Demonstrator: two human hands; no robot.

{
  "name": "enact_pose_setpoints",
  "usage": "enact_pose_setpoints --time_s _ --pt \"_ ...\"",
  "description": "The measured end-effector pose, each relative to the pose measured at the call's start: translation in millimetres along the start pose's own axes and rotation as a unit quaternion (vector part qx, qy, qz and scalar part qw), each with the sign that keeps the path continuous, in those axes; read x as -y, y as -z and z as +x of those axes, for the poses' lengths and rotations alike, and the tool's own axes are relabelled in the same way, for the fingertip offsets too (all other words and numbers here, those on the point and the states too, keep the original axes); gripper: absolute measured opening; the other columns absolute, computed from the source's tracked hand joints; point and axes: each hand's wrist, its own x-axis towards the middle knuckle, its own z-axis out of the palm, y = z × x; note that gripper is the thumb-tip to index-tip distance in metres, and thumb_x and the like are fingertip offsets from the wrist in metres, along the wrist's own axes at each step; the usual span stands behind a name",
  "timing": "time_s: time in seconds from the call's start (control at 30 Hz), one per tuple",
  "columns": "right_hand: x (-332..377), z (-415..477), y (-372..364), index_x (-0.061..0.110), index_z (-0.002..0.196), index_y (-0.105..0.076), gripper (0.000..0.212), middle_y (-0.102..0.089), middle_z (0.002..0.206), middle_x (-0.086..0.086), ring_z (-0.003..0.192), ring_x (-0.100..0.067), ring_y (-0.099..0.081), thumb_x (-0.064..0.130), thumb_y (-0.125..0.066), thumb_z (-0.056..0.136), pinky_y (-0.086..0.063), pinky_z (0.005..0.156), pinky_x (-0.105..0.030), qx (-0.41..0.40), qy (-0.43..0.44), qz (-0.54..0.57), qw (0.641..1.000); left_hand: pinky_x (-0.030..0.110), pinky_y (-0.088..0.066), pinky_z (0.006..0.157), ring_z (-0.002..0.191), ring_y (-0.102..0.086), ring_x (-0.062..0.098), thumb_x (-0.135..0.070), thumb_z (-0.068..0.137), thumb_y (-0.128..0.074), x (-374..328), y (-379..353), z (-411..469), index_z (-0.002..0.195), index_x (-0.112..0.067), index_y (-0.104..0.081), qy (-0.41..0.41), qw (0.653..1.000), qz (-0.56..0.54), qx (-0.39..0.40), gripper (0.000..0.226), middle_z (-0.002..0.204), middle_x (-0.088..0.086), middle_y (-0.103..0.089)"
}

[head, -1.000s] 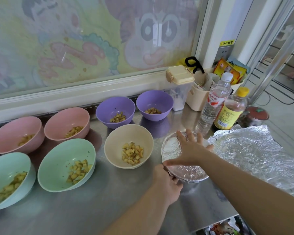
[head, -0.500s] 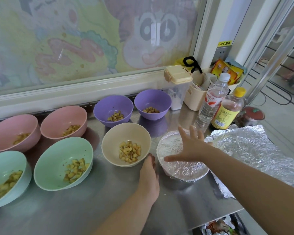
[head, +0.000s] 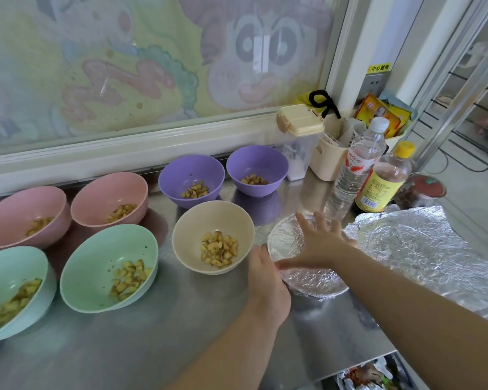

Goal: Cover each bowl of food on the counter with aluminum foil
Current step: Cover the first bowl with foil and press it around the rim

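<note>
R hand [head: 319, 243]: flat, fingers spread, atop round silver foil-covered bowl [head: 307, 280]
L hand [head: 268, 280]: touching bowl's left rim

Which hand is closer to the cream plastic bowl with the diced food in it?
The left. The left hand sits beside the right rim of the cream plastic bowl, between it and the foil-covered bowl. The right hand lies spread on that foil, farther right.

It was a kitchen: a stainless-steel counter [head: 124, 350] held pastel bowls [head: 90, 266] of diced food, a sheet of aluminium foil [head: 423, 249], a lidded seasoning container [head: 296, 147], a water bottle [head: 355, 170] and a sauce bottle [head: 381, 187] (yellow-capped), all ranged under a window [head: 152, 66] covered by a cartoon picture.
</note>
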Motion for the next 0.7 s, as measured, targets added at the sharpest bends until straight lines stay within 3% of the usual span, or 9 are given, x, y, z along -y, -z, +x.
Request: enact_pose_setpoints --time_s 0.1,0.17,0.23,0.27,0.37,0.5,0.6,0.7 --pt "1.1 -6.8 2.1 0.05 0.154 0.018 0.159 0.025 0.166 0.0 0.15 -0.046 0.018 0.11 -0.039 0.018 -0.014 0.108 -0.081 -0.005 -0.027 0.011 1.0 0.018 -0.055 0.07 0.085 -0.068 0.012 -0.014 0.106 -0.04 -4.5 -2.6 7.5 0.133 -0.002 -0.053 0.01 0.999 -0.048 -0.023 0.032 0.127 0.017 -0.064" --pt "0.0 -3.8 1.7 0.049 0.154 0.018 0.163 0.025 0.166 -0.003 0.151 -0.046 0.016 0.112 -0.029 0.011 -0.016 0.109 -0.08 -0.005 -0.042 0.015 0.999 0.033 -0.052 0.095 0.107 -0.064 0.019 -0.015 0.106 -0.039 -7.4 -7.0 15.5 0.145 -0.012 -0.044 0.055 0.993 -0.105 -0.02 0.039 0.141 0.011 -0.056" --pt "-4.1 2.2 4.7 0.046 0.155 0.016 0.162 0.021 0.167 -0.008 0.152 -0.046 0.013 0.114 -0.027 0.014 -0.015 0.113 -0.076 -0.012 -0.048 0.014 0.999 0.05 -0.038 0.112 0.13 -0.053 0.025 -0.022 0.104 -0.038 -14.3 -11.0 18.1 0.147 -0.033 -0.038 0.112 0.982 -0.152 -0.018 0.045 0.148 0.002 -0.05" --pt "-7.8 4.8 7.4 0.045 0.156 0.014 0.159 0.018 0.167 -0.011 0.152 -0.046 0.011 0.114 -0.031 0.021 -0.015 0.116 -0.073 -0.014 -0.05 0.017 0.999 0.054 -0.038 0.111 0.13 -0.055 0.028 -0.028 0.101 -0.04 -17.0 -12.4 19.5 0.144 -0.034 -0.044 0.125 0.974 -0.186 -0.003 0.043 0.145 0.004 -0.054" --pt "-15.7 7.0 13.2 0.04 0.159 0.006 0.143 0.013 0.167 -0.018 0.152 -0.048 0.01 0.105 -0.051 0.045 -0.009 0.121 -0.065 -0.023 -0.044 0.03 0.998 0.057 -0.047 0.102 0.113 -0.066 0.036 -0.031 0.106 -0.035 -23.0 -13.1 20.0 0.125 -0.012 -0.06 0.139 0.969 -0.206 0.014 0.036 0.119 0.016 -0.07" --pt "-12.4 3.4 14.9 0.034 0.161 -0.003 0.134 0.009 0.167 -0.021 0.153 -0.044 0.012 0.097 -0.058 0.057 -0.002 0.121 -0.06 -0.038 -0.038 0.057 0.997 0.053 -0.046 0.105 0.114 -0.066 0.032 -0.04 0.105 -0.028 -21.9 -12.2 21.7 0.134 -0.016 -0.059 0.141 0.971 -0.189 0.035 0.048 0.124 0.013 -0.068" --pt "-12.7 2.5 22.1 0.028 0.161 -0.01 0.122 0.007 0.167 -0.021 0.154 -0.041 0.01 0.086 -0.064 0.068 -0.004 0.123 -0.06 -0.03 -0.036 0.087 0.995 0.051 -0.047 0.104 0.111 -0.068 0.03 -0.035 0.106 -0.027 -21.0 -12.0 20.7 0.126 -0.013 -0.064 0.136 0.974 -0.177 0.04 0.047 0.118 0.014 -0.071" --pt "-16.4 11.6 27.0 0.022 0.159 -0.023 0.099 -0.011 0.167 -0.017 0.154 -0.038 -0.012 0.072 -0.064 0.083 -0.015 0.123 -0.059 -0.033 -0.013 0.115 0.993 0.043 -0.053 0.094 0.105 -0.07 0.028 -0.032 0.105 -0.026 -21.0 -12.4 20.0 0.12 -0.01 -0.068 0.132 0.977 -0.156 0.058 0.05 0.113 0.015 -0.073"
